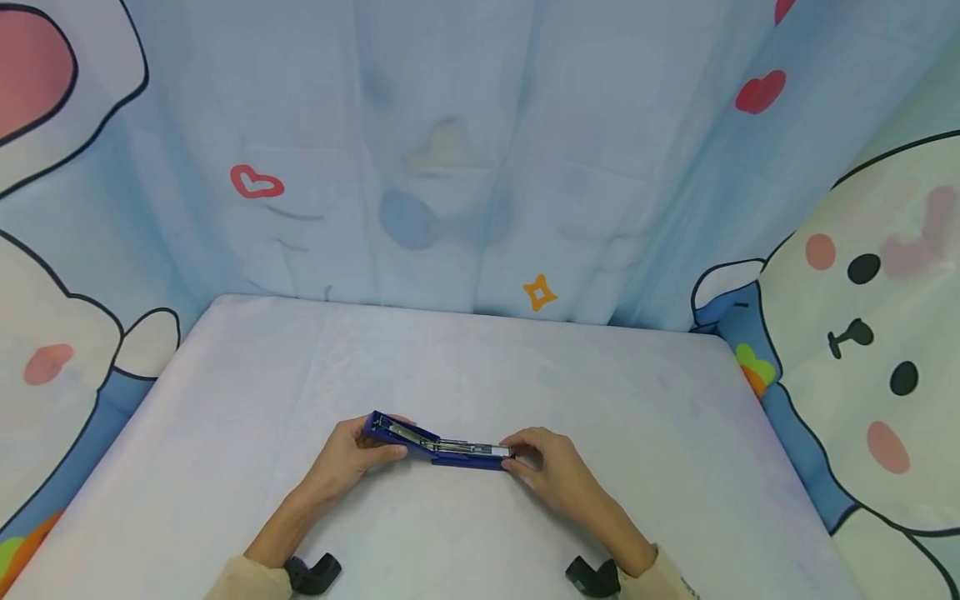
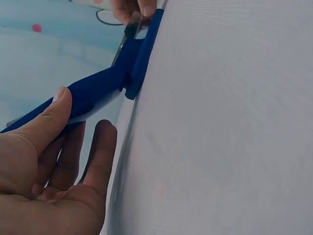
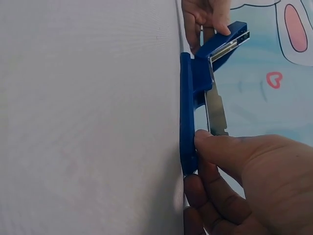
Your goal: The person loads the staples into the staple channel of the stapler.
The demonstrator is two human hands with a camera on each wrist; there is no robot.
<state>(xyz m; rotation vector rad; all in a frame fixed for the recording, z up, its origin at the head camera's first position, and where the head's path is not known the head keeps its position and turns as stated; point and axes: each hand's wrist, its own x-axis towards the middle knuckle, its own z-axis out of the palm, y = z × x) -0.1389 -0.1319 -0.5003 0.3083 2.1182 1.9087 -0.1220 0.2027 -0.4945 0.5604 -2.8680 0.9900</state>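
Note:
A blue stapler is folded wide open near the middle of the white table, its metal staple channel bared. My left hand grips the raised top arm between thumb and fingers, tilting it up to the left. At the other end my right hand pinches the tip of the stapler, thumb against the base and channel end. The base lies along the tabletop in the right wrist view.
A white cloth covers the table. Behind it hangs a light blue curtain with cartoon prints. Dark wrist-worn devices show at both sleeves.

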